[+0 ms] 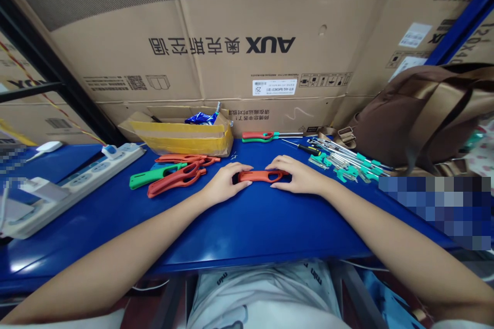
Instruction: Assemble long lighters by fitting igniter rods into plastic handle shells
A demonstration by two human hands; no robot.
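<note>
An orange plastic handle shell (259, 176) lies flat on the blue table (247, 226), held at both ends. My left hand (226, 182) curls round its left end, fingers closed over it. My right hand (299, 174) covers its right end, fingers bent down onto it. To the left lies a small heap of orange handle shells (178, 175) with one green shell (154, 175) among them.
A taped cardboard box (181, 133) stands behind the heap. A red-and-green handled tool (266, 136), a screwdriver (304, 147) and several metal rods with teal parts (347, 163) lie at the right. A brown bag (420, 113) sits far right, a power strip (77, 180) at left.
</note>
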